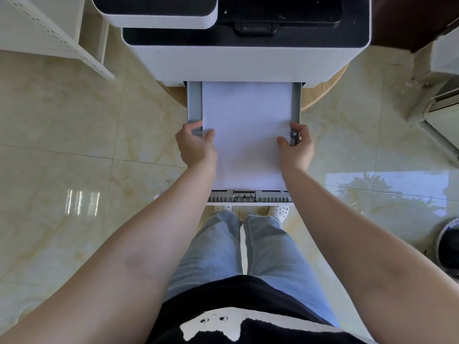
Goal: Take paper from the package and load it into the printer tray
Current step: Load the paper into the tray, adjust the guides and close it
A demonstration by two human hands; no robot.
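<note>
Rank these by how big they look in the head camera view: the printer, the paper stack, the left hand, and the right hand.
1. printer
2. paper stack
3. left hand and right hand: they look alike, so no ranking between them.

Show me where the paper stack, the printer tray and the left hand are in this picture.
paper stack (247, 135), head view, middle of the top sheet.
printer tray (248, 196), head view, grey front edge nearest the person.
left hand (196, 145), head view, back of the hand.
</note>
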